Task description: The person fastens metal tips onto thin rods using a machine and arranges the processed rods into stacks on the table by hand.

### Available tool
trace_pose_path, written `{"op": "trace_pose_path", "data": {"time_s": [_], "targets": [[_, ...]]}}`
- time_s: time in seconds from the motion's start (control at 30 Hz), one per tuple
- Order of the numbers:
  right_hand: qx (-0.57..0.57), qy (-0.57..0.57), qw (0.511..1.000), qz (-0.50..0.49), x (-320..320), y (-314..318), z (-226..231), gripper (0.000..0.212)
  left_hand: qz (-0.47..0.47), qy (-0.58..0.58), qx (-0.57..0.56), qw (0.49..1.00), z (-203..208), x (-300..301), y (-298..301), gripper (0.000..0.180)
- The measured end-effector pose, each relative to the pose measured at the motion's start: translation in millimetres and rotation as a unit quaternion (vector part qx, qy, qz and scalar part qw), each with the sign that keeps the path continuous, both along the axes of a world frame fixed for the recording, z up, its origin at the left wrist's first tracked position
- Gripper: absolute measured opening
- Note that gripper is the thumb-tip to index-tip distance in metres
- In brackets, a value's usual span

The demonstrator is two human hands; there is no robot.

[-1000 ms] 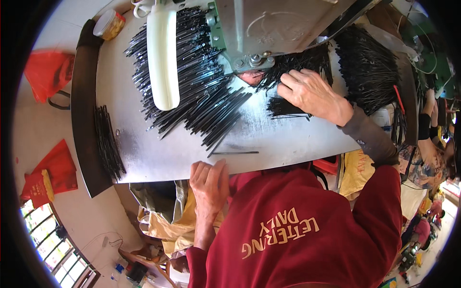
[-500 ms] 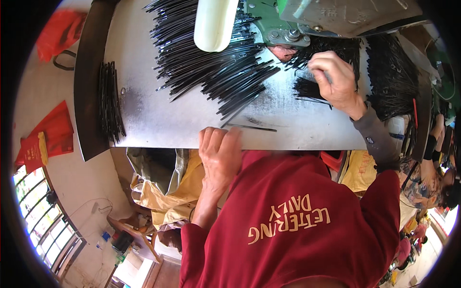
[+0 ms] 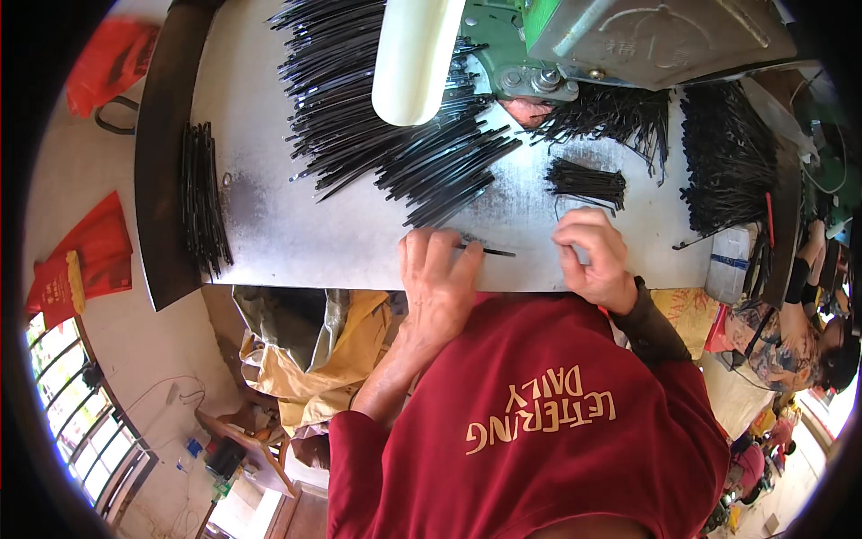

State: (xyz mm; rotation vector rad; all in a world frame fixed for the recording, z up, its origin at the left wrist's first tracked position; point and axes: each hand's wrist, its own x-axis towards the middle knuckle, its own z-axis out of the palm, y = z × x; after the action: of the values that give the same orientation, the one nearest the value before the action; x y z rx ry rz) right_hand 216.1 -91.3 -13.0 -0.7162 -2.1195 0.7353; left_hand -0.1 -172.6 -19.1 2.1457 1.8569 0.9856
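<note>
My left hand rests at the near edge of the metal tabletop, its fingers curled and pressed together around one end of a thin black rod. The rod's other end sticks out to the right. My right hand hovers by the same edge with bent fingers, thumb slightly apart from them, and nothing visible between. Just beyond it lies a small bundle of short black pieces. A large heap of straight black rods spreads across the middle of the table.
A green machine with a metal cover stands at the far side, beside a white trough. Thin black strips pile up at the right, and more rods line the left rim. Below the table hangs a yellow sack.
My right hand has come back from the black strips near the machine to the table's near edge. My left hand has shifted slightly right, over the single rod's end.
</note>
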Motion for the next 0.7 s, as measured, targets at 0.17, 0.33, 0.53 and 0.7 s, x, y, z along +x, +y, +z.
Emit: {"op": "trace_pose_path", "data": {"time_s": [0.17, 0.33, 0.53, 0.7], "targets": [[0.005, -0.015, 1.0, -0.027, -6, 6, -1, 0.02, 0.015, 0.01, -0.001, 1.0, -2, 3, 0, 0.024], [-0.028, 0.095, 0.993, -0.059, -5, -1, -5, 0.019, 0.051, 0.024, 0.002, 0.998, -1, 3, 2, 0.02], [-0.148, 0.102, 0.982, -0.05, -13, 3, -6, 0.016, 0.076, -0.004, 0.026, 0.997, 6, -4, 7, 0.02], [-0.13, 0.005, 0.989, -0.068, -17, 9, -5, 0.009, 0.028, -0.065, 0.062, 0.996, 12, -3, 2, 0.021]]}}
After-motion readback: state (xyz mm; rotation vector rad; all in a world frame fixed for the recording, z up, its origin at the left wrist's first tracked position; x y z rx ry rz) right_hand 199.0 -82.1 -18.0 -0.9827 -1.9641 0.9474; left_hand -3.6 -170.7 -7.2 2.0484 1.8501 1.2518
